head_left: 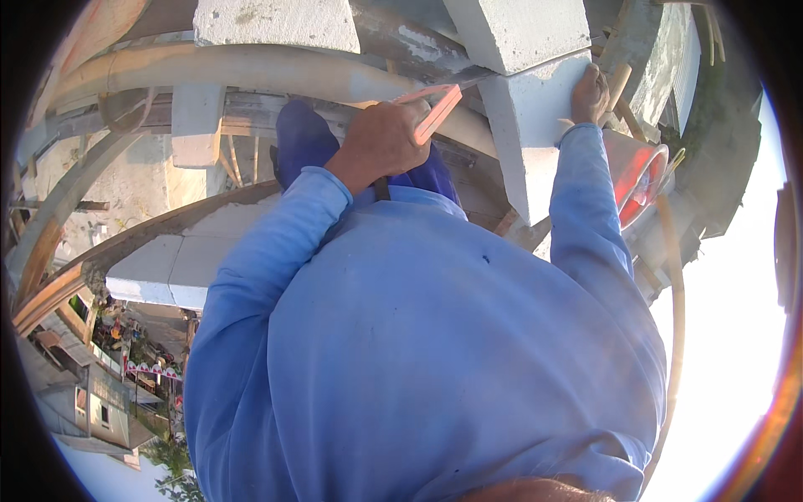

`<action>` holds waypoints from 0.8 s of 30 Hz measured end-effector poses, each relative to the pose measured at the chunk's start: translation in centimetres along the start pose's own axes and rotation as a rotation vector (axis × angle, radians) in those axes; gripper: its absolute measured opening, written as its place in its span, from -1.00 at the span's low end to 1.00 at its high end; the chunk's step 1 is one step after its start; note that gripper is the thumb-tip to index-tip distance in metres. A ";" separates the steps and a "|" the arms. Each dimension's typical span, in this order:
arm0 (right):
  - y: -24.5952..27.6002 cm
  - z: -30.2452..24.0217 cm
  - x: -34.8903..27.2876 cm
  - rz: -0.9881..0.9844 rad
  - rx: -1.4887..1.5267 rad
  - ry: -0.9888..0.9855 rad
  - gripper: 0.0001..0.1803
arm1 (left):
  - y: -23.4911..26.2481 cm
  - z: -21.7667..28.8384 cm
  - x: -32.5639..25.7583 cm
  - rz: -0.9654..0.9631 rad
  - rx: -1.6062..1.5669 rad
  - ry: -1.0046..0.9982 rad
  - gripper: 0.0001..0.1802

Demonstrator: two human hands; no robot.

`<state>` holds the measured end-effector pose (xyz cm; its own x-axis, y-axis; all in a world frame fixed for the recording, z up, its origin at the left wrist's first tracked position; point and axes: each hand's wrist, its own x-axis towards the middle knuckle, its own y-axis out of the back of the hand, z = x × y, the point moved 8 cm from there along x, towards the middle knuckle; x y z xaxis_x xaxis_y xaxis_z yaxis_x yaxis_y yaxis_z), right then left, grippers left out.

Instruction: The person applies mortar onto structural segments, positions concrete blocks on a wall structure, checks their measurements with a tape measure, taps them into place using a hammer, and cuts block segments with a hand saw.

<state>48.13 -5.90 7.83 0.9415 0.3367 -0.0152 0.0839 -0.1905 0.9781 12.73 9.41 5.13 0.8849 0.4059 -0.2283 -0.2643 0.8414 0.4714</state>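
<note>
My left hand [381, 142] is closed around an orange-rimmed, frame-shaped hand tool [442, 115], held in front of my waist. Its grip is partly hidden by my fingers, and I cannot make out its exact kind. To its right stands a pale white building block [535, 125], with another white block [527, 33] set against its far end. My right hand [590, 94] presses on the right side of the near block, its fingers bent against the edge. Below my left hand, my dark blue trouser legs [305, 138] show over the beams.
A red bucket [636, 176] sits beside my right forearm. Bamboo poles [192, 69] and timbers cross in front of me. More white blocks [146, 268] lie along a ledge at the left. Houses [100, 402] and ground appear far below, so this is a high place.
</note>
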 end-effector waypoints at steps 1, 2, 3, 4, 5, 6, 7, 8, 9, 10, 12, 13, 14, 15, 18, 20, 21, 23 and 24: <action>-0.2 0.3 0.0 0.024 -0.014 -0.002 -0.40 | -1.3 0.7 1.7 -0.065 0.019 0.062 -0.78; 0.0 0.4 0.4 0.047 -0.027 -0.005 -0.40 | -1.6 0.8 2.0 -0.066 0.007 0.059 -0.77; -0.5 0.4 0.3 0.016 -0.016 0.016 -0.41 | -2.0 0.2 1.4 -0.089 0.011 0.074 -0.75; -0.3 0.7 0.2 -0.008 -0.005 0.023 -0.41 | -1.0 -0.1 0.2 -0.059 0.005 0.085 -0.75; -0.3 1.1 0.0 -0.032 0.009 0.029 -0.41 | 0.5 -0.4 -1.8 -0.030 0.002 0.096 -0.76; 0.0 1.4 0.2 -0.029 -0.007 0.053 -0.41 | 1.1 -1.6 -4.1 -0.031 -0.030 0.102 -0.78; -0.2 1.7 0.1 -0.029 -0.015 0.072 -0.41 | 1.7 -3.3 -7.1 -0.034 -0.051 0.111 -0.79; -0.3 1.8 0.2 -0.019 -0.018 0.087 -0.41 | 2.8 -4.6 -10.1 -0.028 -0.009 0.093 -0.83; -0.1 1.7 0.4 -0.016 0.015 0.072 -0.41 | 4.1 -4.3 -12.4 -0.012 0.045 0.076 -0.84; 0.2 1.4 0.2 -0.023 0.044 0.056 -0.42 | 4.8 -4.0 -14.5 -0.064 0.113 0.068 -0.84; 0.4 1.9 -0.6 -0.014 0.118 0.024 -0.44 | 7.6 -2.4 -17.7 -0.048 0.049 0.202 -0.83; 0.7 2.5 -0.4 0.013 0.159 0.014 -0.47 | 8.7 -1.8 -19.8 0.002 0.160 0.164 -0.85; 0.1 2.8 -0.2 0.026 0.210 0.014 -0.49 | 10.2 -1.9 -22.7 0.047 0.137 0.295 -0.86; 0.2 3.1 -0.1 0.017 0.225 -0.011 -0.49 | 11.8 -2.1 -25.6 0.092 0.099 0.437 -0.87; 0.9 2.0 -0.6 -0.015 0.266 -0.021 -0.51 | 18.0 3.1 -29.5 0.174 0.223 0.531 -0.89; 0.8 1.5 -0.5 0.122 0.292 0.165 -0.59 | 21.0 7.7 -29.5 0.267 0.179 0.527 -0.90; 0.0 2.8 0.1 0.059 0.314 0.074 -0.52 | 21.8 9.3 -29.0 0.316 0.148 0.506 -0.91; 0.7 1.9 -0.3 0.122 0.218 0.330 -0.57 | 23.0 10.7 -28.2 0.530 0.050 0.412 -0.89; 0.0 3.8 0.6 0.070 0.382 0.229 -0.61 | 23.2 10.3 -27.6 0.648 0.012 0.472 -0.89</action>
<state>49.90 -9.21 7.04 0.8563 0.4980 0.1371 0.1774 -0.5328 0.8274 -13.92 14.06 31.17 0.3002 0.9230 -0.2408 -0.6640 0.3835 0.6419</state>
